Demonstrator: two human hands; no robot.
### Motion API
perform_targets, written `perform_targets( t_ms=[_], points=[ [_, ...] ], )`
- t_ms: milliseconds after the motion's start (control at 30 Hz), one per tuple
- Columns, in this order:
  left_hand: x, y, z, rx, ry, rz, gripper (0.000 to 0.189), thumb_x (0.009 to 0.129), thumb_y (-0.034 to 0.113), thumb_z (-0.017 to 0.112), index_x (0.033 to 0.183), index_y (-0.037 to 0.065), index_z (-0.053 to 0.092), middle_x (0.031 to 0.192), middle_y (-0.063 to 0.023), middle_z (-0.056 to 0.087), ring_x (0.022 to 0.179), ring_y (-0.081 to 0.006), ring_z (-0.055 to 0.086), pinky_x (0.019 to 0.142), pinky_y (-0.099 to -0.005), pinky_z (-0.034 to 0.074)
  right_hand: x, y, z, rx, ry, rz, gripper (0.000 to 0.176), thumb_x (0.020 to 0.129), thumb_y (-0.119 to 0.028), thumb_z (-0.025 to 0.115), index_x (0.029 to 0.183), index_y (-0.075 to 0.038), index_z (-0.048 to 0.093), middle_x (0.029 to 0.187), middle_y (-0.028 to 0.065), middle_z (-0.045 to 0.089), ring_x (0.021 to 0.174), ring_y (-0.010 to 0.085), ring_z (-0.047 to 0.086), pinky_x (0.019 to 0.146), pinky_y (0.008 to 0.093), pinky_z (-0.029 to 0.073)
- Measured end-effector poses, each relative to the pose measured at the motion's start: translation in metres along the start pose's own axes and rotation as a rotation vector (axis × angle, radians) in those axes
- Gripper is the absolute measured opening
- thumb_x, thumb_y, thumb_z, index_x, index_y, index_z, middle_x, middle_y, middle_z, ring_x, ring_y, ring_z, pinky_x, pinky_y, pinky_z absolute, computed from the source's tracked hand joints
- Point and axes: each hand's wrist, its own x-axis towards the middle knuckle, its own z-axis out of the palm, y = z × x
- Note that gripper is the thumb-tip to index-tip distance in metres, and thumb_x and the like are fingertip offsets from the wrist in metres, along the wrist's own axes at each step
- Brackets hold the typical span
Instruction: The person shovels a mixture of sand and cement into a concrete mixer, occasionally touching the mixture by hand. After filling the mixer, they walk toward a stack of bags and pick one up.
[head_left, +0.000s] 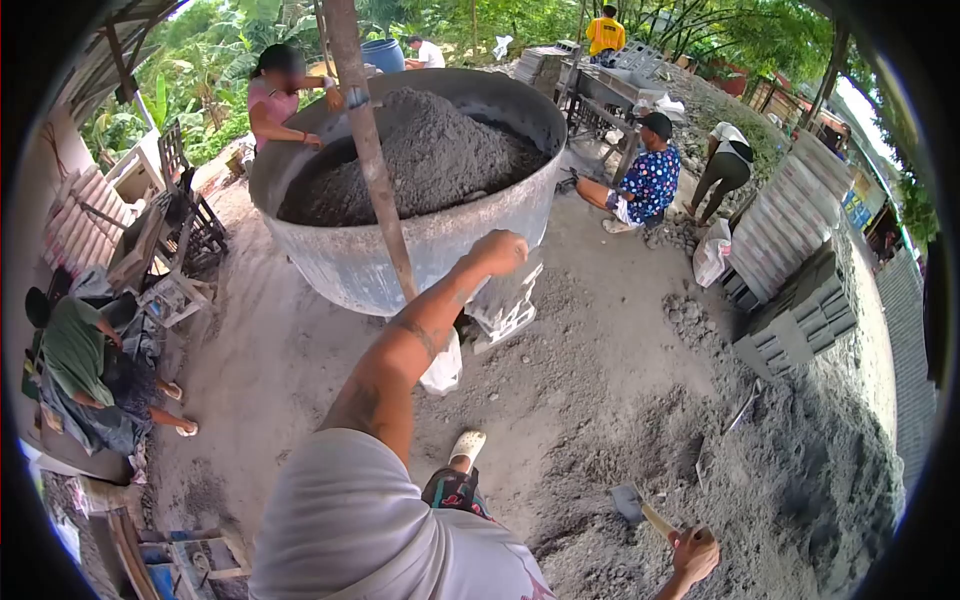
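Left hand is balled into a fist against the near wall of the big metal tub of grey mix, far centre. Right hand is wrapped round the shovel handle, near right, blade on the sand pile. The sign far right is too small to read.

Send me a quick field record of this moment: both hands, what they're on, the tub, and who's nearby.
left hand: closed fist at the outer wall of the tub; contact unclear
right hand: gripping the handle of the shovel
shovel blade: down on the loose grey pile
tub contents: heaped dark mix
pole: slanted in front of the tub
blocks: stacked, right
people: standing person at the far rim; seated person on the left
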Motion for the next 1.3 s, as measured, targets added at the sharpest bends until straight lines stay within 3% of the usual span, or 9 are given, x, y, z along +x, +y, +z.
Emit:
perform_targets(
  t_ms=[167,233,333,600,967,1033,1133,1167,1300],
  points=[
    [0.118,-0.109,-0.056,0.188,0.232,-0.331,0.023,0.084,0.011,0.059,0.101,0.017,0.073,0.102,-0.0159,0.070,0.099,-0.0367,0.066,0.083,-0.0475,0.052,0.008,-0.014,0.028,-0.068,0.010,0.012,0.044,0.083,-0.044,0.060,0.062,-0.006,0.061,0.062,0.0193,0.059,0.057,0.0400,0.055,0.057,0.0492,0.040],
    [0.143,-0.155,-0.057,0.263,-0.078,-0.342,0.043,0.092,0.003,0.049,0.127,0.023,0.064,0.129,-0.0135,0.062,0.116,-0.0341,0.060,0.094,-0.0447,0.050,0.007,-0.020,0.018,-0.094,-0.181,0.089,0.051,0.086,-0.057,0.054,0.086,-0.011,0.075,0.071,0.0186,0.069,0.070,0.0314,0.070,0.060,0.0435,0.052],
    [0.166,-0.158,-0.064,0.479,-0.467,-0.443,0.058,0.093,0.002,0.047,0.141,0.033,0.051,0.153,-0.0073,0.039,0.136,-0.0305,0.043,0.104,-0.0469,0.046,0.004,-0.013,0.033,-0.137,-0.181,0.120,0.044,0.083,-0.051,0.058,0.075,-0.009,0.068,0.069,0.0191,0.064,0.064,0.0383,0.063,0.058,0.0484,0.046],
    [0.202,-0.207,-0.040,0.768,-0.594,0.255,0.061,0.073,0.001,0.070,0.131,0.010,0.056,0.130,-0.0228,0.056,0.116,-0.0387,0.058,0.093,-0.0467,0.050,-0.026,-0.080,-0.005,-0.089,-0.262,0.395,0.037,0.082,-0.038,0.062,0.064,-0.006,0.062,0.062,0.0175,0.061,0.062,0.0383,0.061,0.062,0.0482,0.045],
    [0.235,-0.070,-0.084,0.499,-0.913,-0.348,0.058,0.058,0.029,0.087,0.105,0.001,0.071,0.089,-0.0129,0.071,0.076,-0.0209,0.067,0.064,-0.0380,0.055,-0.032,-0.076,-0.007,-0.028,-0.121,0.373,0.032,0.085,-0.031,0.061,0.063,-0.007,0.061,0.062,0.0129,0.060,0.064,0.0339,0.059,0.066,0.0445,0.042],
    [0.212,-0.039,-0.025,0.515,-1.075,0.302,0.075,0.063,0.051,0.083,0.114,-0.002,0.066,0.104,-0.0194,0.069,0.087,-0.0281,0.067,0.075,-0.0375,0.053,-0.029,-0.069,-0.005,-0.017,-0.106,0.389,0.033,0.085,-0.032,0.061,0.063,-0.008,0.060,0.063,0.0120,0.059,0.066,0.0328,0.059,0.069,0.0439,0.042],
    [0.120,0.055,0.085,0.499,-1.584,0.549,0.090,0.063,0.062,0.078,0.130,0.004,0.059,0.117,-0.0183,0.067,0.100,-0.0306,0.066,0.085,-0.0379,0.051,-0.020,-0.048,0.002,0.008,-0.035,0.356,0.040,0.082,-0.041,0.062,0.062,-0.007,0.058,0.065,0.0127,0.059,0.070,0.0342,0.059,0.073,0.0454,0.043],
    [0.080,0.099,0.096,0.488,-1.633,0.521,0.074,0.061,0.055,0.081,0.117,0.007,0.068,0.094,-0.0104,0.070,0.082,-0.0236,0.065,0.071,-0.0380,0.052,-0.016,-0.038,0.003,0.005,-0.032,0.345,0.040,0.082,-0.041,0.062,0.062,-0.007,0.058,0.065,0.0127,0.059,0.070,0.0342,0.059,0.073,0.0454,0.043],
    [0.058,0.214,0.131,0.499,-1.162,0.579,0.074,0.062,0.050,0.081,0.122,0.009,0.065,0.111,-0.0157,0.070,0.099,-0.0331,0.067,0.082,-0.0423,0.052,0.007,-0.007,-0.006,0.057,-0.057,0.311,0.033,0.078,-0.035,0.061,0.062,-0.007,0.059,0.065,0.0124,0.059,0.068,0.0340,0.058,0.073,0.0442,0.044]
  ],
)
